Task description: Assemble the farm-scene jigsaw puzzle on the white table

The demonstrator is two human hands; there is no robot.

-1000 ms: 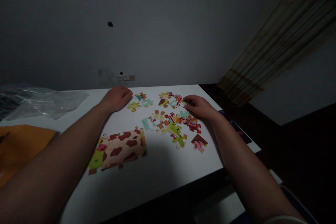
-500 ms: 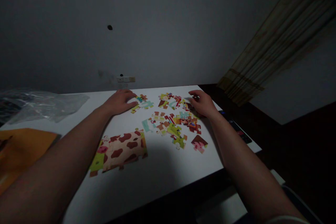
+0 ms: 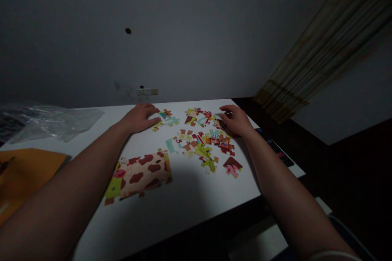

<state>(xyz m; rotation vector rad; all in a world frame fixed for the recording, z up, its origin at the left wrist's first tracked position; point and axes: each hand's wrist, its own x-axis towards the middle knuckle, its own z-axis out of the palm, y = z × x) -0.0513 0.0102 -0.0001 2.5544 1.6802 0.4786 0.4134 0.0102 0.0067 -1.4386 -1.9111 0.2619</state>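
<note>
My left hand [image 3: 141,118] rests on the white table [image 3: 190,200], thumb and fingers apart, beside a small group of puzzle pieces [image 3: 170,121]. My right hand [image 3: 235,120] lies at the right edge of a heap of loose puzzle pieces [image 3: 219,140], its fingers curved and apart, with nothing visible in them. A joined section of puzzle [image 3: 147,173] with a brown-spotted cow pattern lies flat near my left forearm, which hides part of its left edge. Apart from the heap, a brown and pink puzzle piece [image 3: 232,167] lies nearer the front edge.
A clear plastic bag [image 3: 55,120] and an orange envelope-like sheet [image 3: 30,171] lie on the left. A dark device [image 3: 277,151] sits at the table's right edge, beyond my right forearm. Wall sockets [image 3: 147,91] and a curtain [image 3: 294,77] are behind.
</note>
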